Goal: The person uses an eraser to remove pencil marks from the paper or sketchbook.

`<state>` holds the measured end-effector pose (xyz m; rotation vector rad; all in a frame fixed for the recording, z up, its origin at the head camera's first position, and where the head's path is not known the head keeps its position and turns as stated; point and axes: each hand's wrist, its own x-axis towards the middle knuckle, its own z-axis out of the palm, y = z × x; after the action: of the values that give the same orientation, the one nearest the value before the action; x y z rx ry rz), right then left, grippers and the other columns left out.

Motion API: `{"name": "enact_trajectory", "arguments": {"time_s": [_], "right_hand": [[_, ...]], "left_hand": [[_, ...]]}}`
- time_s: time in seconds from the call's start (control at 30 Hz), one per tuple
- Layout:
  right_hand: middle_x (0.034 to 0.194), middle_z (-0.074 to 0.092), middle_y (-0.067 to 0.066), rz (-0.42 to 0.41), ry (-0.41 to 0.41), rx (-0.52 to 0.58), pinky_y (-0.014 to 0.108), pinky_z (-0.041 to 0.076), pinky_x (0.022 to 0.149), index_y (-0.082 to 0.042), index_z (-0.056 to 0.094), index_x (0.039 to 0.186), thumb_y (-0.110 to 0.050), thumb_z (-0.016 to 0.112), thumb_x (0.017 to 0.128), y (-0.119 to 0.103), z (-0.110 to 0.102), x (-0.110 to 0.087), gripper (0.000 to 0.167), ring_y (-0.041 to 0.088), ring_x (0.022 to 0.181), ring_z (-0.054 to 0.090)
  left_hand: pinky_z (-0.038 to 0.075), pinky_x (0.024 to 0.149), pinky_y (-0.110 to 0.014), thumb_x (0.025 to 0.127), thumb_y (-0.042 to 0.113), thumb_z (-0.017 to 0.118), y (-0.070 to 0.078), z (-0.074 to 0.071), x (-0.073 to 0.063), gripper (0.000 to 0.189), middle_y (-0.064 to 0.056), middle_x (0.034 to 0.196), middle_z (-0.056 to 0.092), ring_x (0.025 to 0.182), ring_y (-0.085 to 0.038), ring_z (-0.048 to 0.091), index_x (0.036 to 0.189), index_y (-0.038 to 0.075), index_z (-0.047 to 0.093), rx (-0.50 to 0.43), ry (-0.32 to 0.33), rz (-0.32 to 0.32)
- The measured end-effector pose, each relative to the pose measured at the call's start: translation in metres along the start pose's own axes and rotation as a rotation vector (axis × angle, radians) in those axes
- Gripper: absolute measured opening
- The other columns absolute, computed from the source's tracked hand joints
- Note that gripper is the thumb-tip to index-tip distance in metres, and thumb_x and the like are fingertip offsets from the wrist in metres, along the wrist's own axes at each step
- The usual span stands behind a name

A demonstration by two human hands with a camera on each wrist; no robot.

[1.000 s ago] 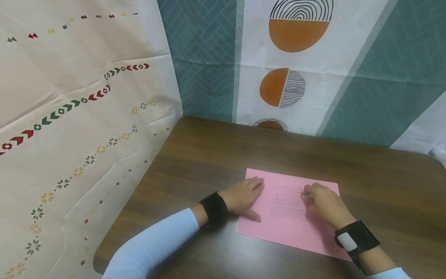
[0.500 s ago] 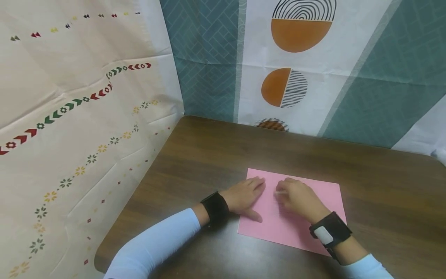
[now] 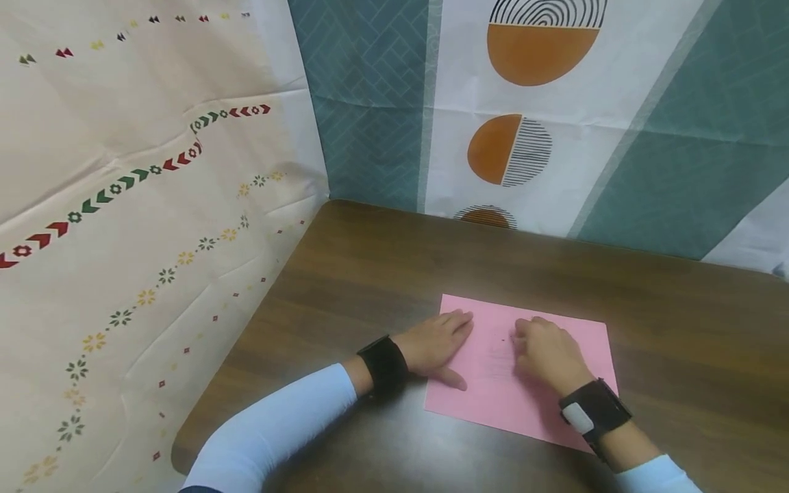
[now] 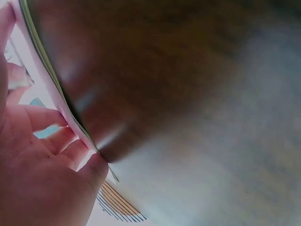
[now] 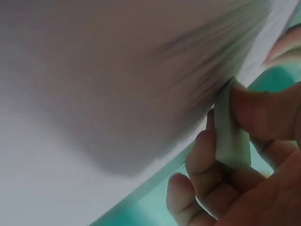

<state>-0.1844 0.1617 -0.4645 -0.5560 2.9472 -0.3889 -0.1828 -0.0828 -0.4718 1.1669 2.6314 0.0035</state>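
Observation:
A pink sheet of paper (image 3: pixel 493 407) lies on the table. My left hand (image 3: pixel 434 346) rests on its left part, fingers straight and thumb spread; in the left wrist view, fingers (image 4: pixel 68 141) lie at the paper's edge, where thin layers show. My right hand (image 3: pixel 550 352) is over the right-middle of the sheet. It pinches a whitish block eraser (image 5: pixel 230 136) between thumb and curled fingers, one end down at the paper. Grey pencil streaks (image 5: pixel 207 61) run beside the eraser. In the head view the eraser is mostly hidden by the hand; faint grey lines (image 3: pixel 493 366) and small dark crumbs show.
The brown wooden table (image 3: pixel 370 267) extends around the sheet. A patterned cream cloth (image 3: pixel 154 226) hangs along the left side, and a teal and white cloth (image 3: pixel 370 103) hangs behind the back edge. Both wrists wear black straps (image 3: pixel 383 363).
My right hand has swept left across the sheet with the eraser, then back a little to the right. The grey lines look fainter than a second ago. My left hand stays in place.

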Motion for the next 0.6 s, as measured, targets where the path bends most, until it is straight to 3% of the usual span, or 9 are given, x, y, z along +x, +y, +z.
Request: {"name": "enact_trajectory", "arguments": {"time_s": [0.1,0.2,0.6], "right_hand": [[0.078,0.058,0.010,0.061,0.025,-0.016,0.047,0.051,0.064,-0.002,0.064,0.093,-0.003,0.081,0.075,0.018,-0.005,-0.011,0.024,0.025,0.068,0.054],[0.079,0.060,0.012,0.059,0.042,-0.021,0.051,0.054,0.067,0.001,0.065,0.095,-0.005,0.081,0.077,0.026,-0.006,-0.016,0.025,0.027,0.069,0.056],[0.084,0.063,0.014,0.103,0.032,0.045,0.053,0.054,0.072,0.001,0.065,0.100,-0.005,0.079,0.079,0.031,-0.005,-0.023,0.026,0.029,0.075,0.060]], "left_hand": [[0.014,0.121,-0.033,0.087,0.072,0.060,0.000,-0.003,-0.001,0.107,-0.016,0.165,0.020,0.152,-0.027,0.018,0.158,-0.001,0.026,0.003,0.003,-0.008],[0.016,0.121,-0.033,0.086,0.073,0.061,0.000,-0.004,-0.003,0.107,-0.016,0.164,0.022,0.152,-0.028,0.019,0.157,-0.001,0.028,0.005,0.005,-0.012],[0.016,0.121,-0.034,0.086,0.073,0.061,0.004,-0.001,-0.001,0.108,-0.014,0.166,0.019,0.152,-0.026,0.017,0.159,0.002,0.026,-0.023,-0.004,-0.020]]}}
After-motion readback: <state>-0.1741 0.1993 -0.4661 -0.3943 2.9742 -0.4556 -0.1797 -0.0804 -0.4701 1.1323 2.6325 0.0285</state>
